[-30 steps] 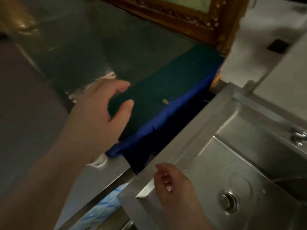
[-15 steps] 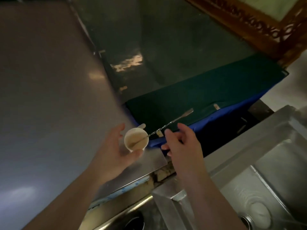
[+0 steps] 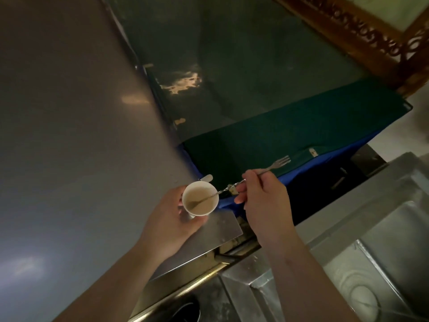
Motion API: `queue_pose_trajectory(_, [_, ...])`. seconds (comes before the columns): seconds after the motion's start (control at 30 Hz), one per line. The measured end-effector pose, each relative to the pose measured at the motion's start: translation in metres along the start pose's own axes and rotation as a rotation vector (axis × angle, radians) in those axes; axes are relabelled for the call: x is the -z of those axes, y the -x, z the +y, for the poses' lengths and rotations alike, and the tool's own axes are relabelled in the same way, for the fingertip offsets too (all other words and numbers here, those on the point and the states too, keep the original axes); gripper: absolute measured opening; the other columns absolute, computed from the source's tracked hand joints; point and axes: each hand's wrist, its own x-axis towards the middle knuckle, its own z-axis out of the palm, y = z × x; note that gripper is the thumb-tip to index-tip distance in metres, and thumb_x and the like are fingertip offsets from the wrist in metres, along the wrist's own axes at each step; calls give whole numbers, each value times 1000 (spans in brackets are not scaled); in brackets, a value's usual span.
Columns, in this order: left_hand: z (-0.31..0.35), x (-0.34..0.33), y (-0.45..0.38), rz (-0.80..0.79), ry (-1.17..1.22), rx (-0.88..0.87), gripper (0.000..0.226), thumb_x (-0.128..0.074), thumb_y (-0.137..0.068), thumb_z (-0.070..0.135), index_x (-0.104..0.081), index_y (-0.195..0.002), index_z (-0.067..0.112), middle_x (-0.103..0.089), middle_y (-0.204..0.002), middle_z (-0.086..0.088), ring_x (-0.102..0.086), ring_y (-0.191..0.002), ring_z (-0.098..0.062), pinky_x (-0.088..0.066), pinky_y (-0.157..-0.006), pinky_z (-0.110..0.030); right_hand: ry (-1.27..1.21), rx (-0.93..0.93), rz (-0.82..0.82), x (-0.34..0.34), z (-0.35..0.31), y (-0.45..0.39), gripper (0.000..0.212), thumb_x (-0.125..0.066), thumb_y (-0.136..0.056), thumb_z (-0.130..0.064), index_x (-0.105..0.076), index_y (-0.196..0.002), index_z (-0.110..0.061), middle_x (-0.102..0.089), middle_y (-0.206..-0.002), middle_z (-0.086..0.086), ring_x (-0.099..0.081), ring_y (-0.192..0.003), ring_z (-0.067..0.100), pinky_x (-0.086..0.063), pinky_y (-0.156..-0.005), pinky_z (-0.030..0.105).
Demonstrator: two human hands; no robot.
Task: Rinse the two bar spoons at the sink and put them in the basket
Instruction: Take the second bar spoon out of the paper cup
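Note:
My left hand (image 3: pixel 170 219) holds a small white paper cup (image 3: pixel 200 198) with pale liquid inside, above the steel counter's corner. A twisted-stem bar spoon (image 3: pixel 274 168) with a fork-shaped end stands slanted in the cup, bowl end down in the liquid. My right hand (image 3: pixel 262 201) pinches the spoon's stem at its middle. The steel sink (image 3: pixel 380 263) lies at the lower right, beyond my right forearm. I see only one bar spoon and no basket.
A grey steel counter (image 3: pixel 69 135) fills the left. A dark green cloth over blue fabric (image 3: pixel 290 140) lies behind the cup. A carved wooden frame (image 3: pixel 362 36) runs along the top right. The sink drain (image 3: pixel 362 298) sits at the bottom right.
One second ago both hands held nothing near the sink rim. The view swung left; my left hand took the cup, and my right hand closed on the bar spoon's stem.

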Motion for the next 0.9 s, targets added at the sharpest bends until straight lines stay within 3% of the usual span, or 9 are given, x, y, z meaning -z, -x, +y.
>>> queue_pose_trajectory(0.2, [0,1,-1,-12,-3,6,63,-82,-62,61,-53,-117,49,-64,-114,24,-64,-105,0,-58,-86,-31,-133,-29,45,7,1,11,21,-49,-99,-23,-66,-86,-25,-71,-71,-6,-64,-56,7,-47,-55,22])
queue_pose_trajectory(0.33, [7,2,1,-19,0,2,60,-82,-64,58,-52,-115,52,-63,-112,27,-63,-104,5,-56,-79,-20,-226,-55,84,17,4,18,25,-47,-99,-19,-68,-86,-22,-72,-67,-3,-63,-53,7,-48,-48,17])
queue_pose_trajectory(0.43, [15,4,4,-32,-7,0,63,-81,-63,57,-48,-116,53,-60,-113,29,-60,-106,6,-53,-77,-15,-306,-92,118,24,7,22,25,-47,-99,-16,-68,-86,-18,-72,-66,-1,-63,-54,12,-48,-50,24])
queue_pose_trajectory(0.57, [23,6,8,-41,-106,20,81,-86,-61,47,-42,-129,37,-52,-126,11,-55,-116,-11,-53,-94,-38,-429,-117,149,34,12,29,23,-49,-98,-14,-68,-86,-15,-70,-65,3,-63,-57,18,-46,-58,33])
queue_pose_trajectory(0.63, [29,9,12,13,-191,55,99,-87,-60,48,-31,-141,35,-41,-141,8,-41,-131,-16,-43,-102,-37,-517,-144,146,41,14,33,22,-49,-98,-12,-68,-87,-12,-69,-65,4,-63,-57,17,-47,-59,32])
queue_pose_trajectory(0.7, [40,11,18,75,-238,45,110,-87,-58,52,-23,-146,36,-30,-148,14,-27,-137,-14,-34,-97,-33,-629,-172,143,52,15,37,21,-47,-98,-9,-67,-89,-10,-68,-65,6,-63,-55,17,-47,-60,32])
queue_pose_trajectory(0.8, [55,12,24,126,-248,-25,106,-86,-59,51,-23,-144,40,-28,-137,24,-33,-130,-13,-37,-93,-34,-707,-182,163,69,18,42,22,-45,-99,-7,-66,-92,-8,-68,-67,7,-64,-57,17,-49,-59,30])
queue_pose_trajectory(0.9, [74,1,28,158,-219,-79,85,-82,-67,45,-35,-137,42,-36,-117,29,-48,-106,-1,-43,-82,-21,-797,-169,192,92,22,48,23,-45,-99,-9,-66,-90,-9,-69,-68,8,-64,-58,18,-52,-58,27])
